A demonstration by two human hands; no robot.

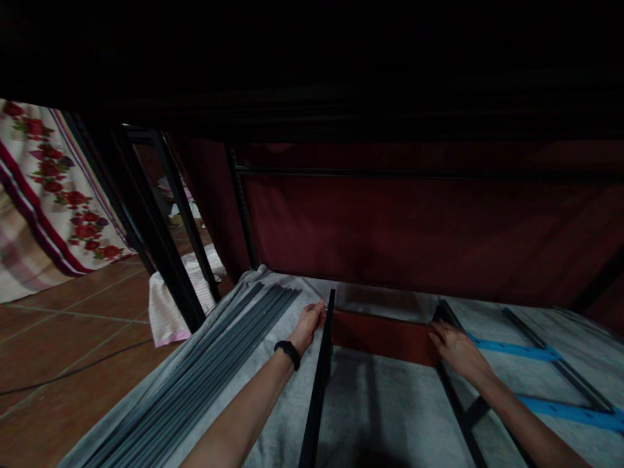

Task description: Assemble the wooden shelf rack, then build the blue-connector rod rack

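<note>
Reddish-brown board (383,337) | long, face showing | crosswise, between black left bar (320,374) and black right bar (451,393)

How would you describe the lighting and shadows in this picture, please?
Head view: the top is almost black; head view: the dark red cloth behind looks dim; head view: soft shadows streak the grey blanket in front of the red-brown board.
</note>
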